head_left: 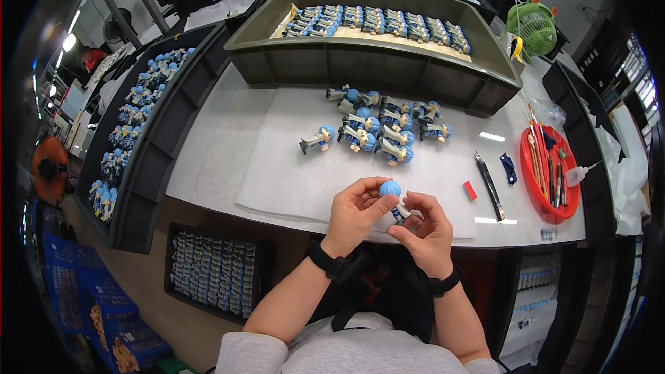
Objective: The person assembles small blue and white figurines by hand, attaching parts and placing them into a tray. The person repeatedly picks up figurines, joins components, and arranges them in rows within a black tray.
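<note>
A small figurine with light blue hair [391,189] is held above the front part of the table. My left hand [355,213] is closed on it, thumb and fingers about the head and upper body. My right hand [431,234] curls around its lower end, with the fingertips at the legs. Just beyond my hands, a cluster of similar figurines [393,121] lies on a white foam sheet [291,173]. A single figurine [318,139] lies a little to the left of that group.
A large grey-green bin [374,62] with rows of figurines spans the back. At the left stands a dark crate [170,121] of more figurines. To the right are a red basket [554,211] of brushes, tweezers [490,185], a red block [470,190] and a green fan [532,28].
</note>
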A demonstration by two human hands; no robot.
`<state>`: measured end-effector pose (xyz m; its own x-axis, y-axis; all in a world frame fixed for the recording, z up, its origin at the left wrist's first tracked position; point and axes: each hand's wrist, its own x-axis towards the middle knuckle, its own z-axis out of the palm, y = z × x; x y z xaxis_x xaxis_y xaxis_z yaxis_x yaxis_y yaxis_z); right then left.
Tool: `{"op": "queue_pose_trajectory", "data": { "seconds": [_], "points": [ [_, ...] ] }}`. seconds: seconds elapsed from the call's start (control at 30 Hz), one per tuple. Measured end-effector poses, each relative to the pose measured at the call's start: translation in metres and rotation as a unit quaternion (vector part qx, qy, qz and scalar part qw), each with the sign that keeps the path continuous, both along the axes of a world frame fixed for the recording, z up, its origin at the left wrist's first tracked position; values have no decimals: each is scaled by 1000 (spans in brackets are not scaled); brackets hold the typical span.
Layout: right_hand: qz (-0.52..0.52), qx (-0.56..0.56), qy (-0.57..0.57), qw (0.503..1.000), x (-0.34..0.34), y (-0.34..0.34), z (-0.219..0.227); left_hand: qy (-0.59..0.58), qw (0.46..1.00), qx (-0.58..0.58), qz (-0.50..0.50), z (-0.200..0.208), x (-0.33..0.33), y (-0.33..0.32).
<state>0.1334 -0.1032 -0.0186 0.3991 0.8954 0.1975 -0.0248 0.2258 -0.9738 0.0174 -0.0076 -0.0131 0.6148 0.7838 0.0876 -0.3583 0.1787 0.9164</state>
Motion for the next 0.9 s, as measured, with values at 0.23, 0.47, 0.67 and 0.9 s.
{"op": "queue_pose_trajectory", "data": {
  "seconds": [0.23, 0.47, 0.67, 0.9],
  "points": [
    [-17, 14, -13, 1000, 0, 1, 0, -42, 997, -68, -8, -3, -1, 6],
    [-7, 9, -20, 1000, 1, 0, 1, -44, 994, -101, -16, -4, 0, 6],
    [2, 9, -5, 1000, 2, -1, 2, -27, 992, -124, -18, 2, 1, 6],
    [12, 7, 16, 1000, -1, -2, 1, -23, 990, -142, -11, 1, -2, 6]
  ]
}}
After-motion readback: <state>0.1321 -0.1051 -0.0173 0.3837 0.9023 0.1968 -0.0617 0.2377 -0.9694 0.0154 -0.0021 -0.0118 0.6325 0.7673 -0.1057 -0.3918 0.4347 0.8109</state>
